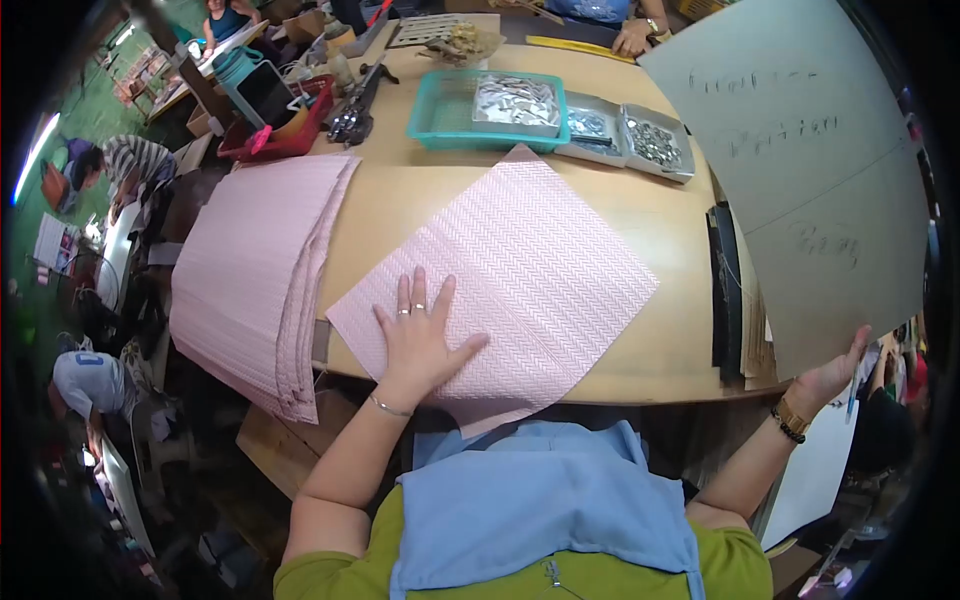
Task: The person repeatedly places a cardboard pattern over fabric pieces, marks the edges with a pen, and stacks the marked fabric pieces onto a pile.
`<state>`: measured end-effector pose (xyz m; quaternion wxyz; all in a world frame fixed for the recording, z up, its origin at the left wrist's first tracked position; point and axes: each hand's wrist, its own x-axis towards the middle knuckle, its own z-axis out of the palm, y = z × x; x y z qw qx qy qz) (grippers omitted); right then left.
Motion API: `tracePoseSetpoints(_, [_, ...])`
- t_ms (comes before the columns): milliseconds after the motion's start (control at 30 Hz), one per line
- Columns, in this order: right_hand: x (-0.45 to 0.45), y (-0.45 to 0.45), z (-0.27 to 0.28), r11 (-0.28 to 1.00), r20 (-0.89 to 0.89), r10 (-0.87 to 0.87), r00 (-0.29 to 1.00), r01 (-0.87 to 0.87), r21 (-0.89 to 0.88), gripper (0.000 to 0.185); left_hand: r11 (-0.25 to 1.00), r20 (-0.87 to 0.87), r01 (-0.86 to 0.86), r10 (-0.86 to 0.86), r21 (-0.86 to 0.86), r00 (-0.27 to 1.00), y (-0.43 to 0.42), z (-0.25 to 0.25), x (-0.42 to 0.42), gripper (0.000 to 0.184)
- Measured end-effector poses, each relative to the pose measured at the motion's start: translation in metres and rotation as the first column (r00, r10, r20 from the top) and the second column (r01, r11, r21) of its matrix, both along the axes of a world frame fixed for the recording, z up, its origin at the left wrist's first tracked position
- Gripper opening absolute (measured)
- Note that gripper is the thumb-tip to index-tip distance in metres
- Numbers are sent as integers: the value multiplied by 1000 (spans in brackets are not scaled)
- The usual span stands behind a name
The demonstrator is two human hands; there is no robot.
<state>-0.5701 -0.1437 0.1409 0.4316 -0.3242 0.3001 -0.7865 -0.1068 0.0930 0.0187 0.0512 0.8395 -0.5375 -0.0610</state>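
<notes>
A pink woven-pattern sheet [545, 255] lies turned cornerwise on the wooden table [655, 350], one corner hanging over the front edge. My left hand [425, 340] rests flat on its left part with the fingers spread. At the right, my right hand [835, 375] holds the lower edge of a large grey board [820, 180] with handwriting on it, raised and tilted. The fingers of that hand are partly behind the board. Left of the sheet, a stack of similar pink sheets [250, 265] extends past the table's front edge.
Behind the sheet stands a teal tray [440, 115] with a box of metal pieces [515, 103], beside boxes of small metal parts [655, 140]. A red basket [310, 125] is at the back left. Dark strips [727, 300] lie at the right. A person's hand [632, 38] rests across the table.
</notes>
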Motion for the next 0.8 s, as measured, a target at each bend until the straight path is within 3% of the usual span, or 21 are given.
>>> tracePoseSetpoints(67, [-15, 2, 1, 999, 6, 48, 999, -48, -20, 40, 996, -7, 78, -78, -48, 997, -12, -5, 2, 97])
tracePoseSetpoints(133, [-21, -7, -7, 993, 10, 97, 995, -96, -65, 40, 964, -34, 263, -264, -33, 964, -33, -2, 16, 96])
tracePoseSetpoints(167, [-34, -13, -16, 977, 37, 201, 979, -198, -85, 38, 934, -47, 356, -357, -28, 933, -44, 0, 24, 96])
tracePoseSetpoints(267, [-9, -7, -8, 996, 18, 82, 996, -81, -41, 38, 822, -42, 569, -569, -8, 821, -81, -1, 44, 96])
tracePoseSetpoints(367, [3, -2, -8, 999, -57, 8, 998, -10, -33, 39, 780, -4, 625, -625, -31, 780, -105, -6, 48, 98])
tracePoseSetpoints(400, [0, -2, -11, 997, -55, 72, 996, -74, -25, 39, 771, 6, 635, -635, -38, 772, -110, -7, 49, 99])
tracePoseSetpoints(500, [-5, -1, -12, 965, -41, 261, 965, -260, 23, 38, 796, 19, 600, -600, -79, 800, -113, 1, 48, 89])
tracePoseSetpoints(567, [5, 4, -8, 929, -17, 363, 932, -360, 80, 37, 897, -7, 406, -414, -176, 910, -111, -11, 58, 82])
tracePoseSetpoints(600, [-1, 1, -14, 921, -129, 378, 917, -358, 151, 37, 928, -28, 304, -317, -216, 948, -108, -17, 65, 78])
tracePoseSetpoints(700, [-7, -2, -43, 883, -389, 440, 809, -310, 353, 34, 985, 12, 119, -118, -126, 993, -87, -25, 87, 65])
tracePoseSetpoints(767, [36, 7, -54, 843, -482, 499, 720, -276, 461, 32, 986, -43, 105, -112, -130, 993, -85, -24, 91, 60])
tracePoseSetpoints(800, [58, 12, -59, 853, -616, 508, 602, -254, 456, 32, 986, -70, 99, -109, -134, 992, -85, -23, 93, 58])
